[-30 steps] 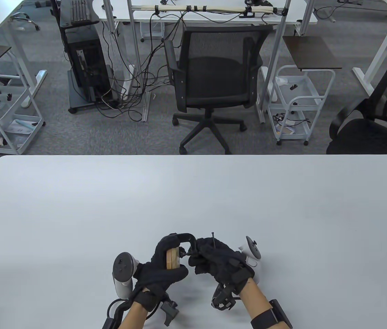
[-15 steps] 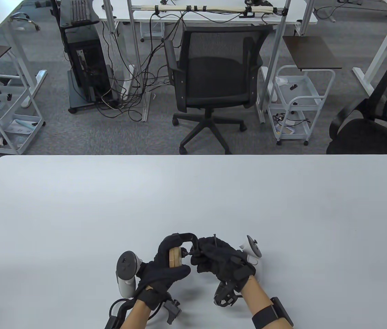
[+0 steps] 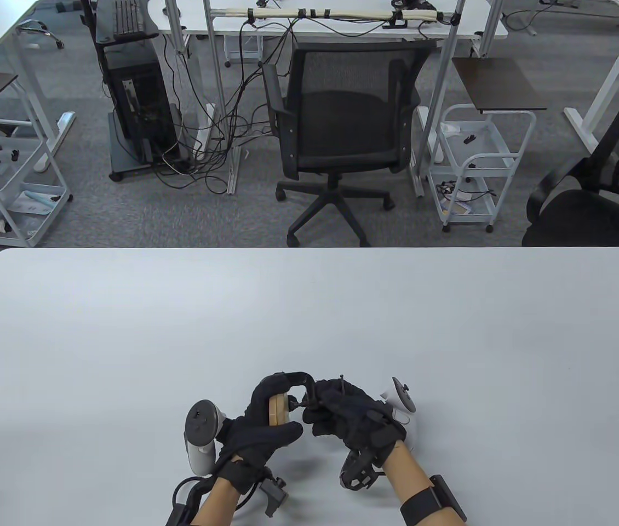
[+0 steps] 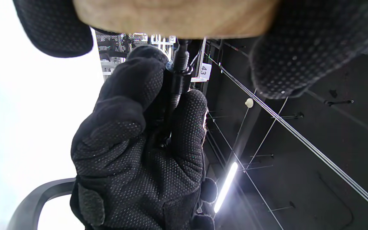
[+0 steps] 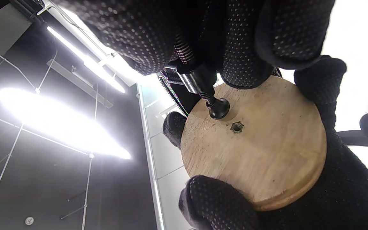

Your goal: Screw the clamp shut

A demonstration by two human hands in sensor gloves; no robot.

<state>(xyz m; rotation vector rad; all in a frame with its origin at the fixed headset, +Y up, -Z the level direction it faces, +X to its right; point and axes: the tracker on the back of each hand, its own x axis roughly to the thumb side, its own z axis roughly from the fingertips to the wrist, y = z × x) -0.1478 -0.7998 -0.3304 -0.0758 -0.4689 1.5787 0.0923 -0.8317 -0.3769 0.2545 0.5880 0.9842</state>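
Observation:
A black C-clamp is held above the table near its front edge. My left hand grips a round wooden disc that sits inside the clamp's frame. My right hand grips the clamp's threaded screw and its thin handle bar. In the right wrist view the screw's black swivel pad touches the disc just beside a small hex hole. In the left wrist view the screw runs up to the disc between my right hand's fingers.
The white table spreads out behind my hands. A black office chair stands past the far edge. White trolleys and other desks stand on the carpet beyond.
Both hands and the clamp have shifted only slightly. The disc has turned a little in my left hand between frames.

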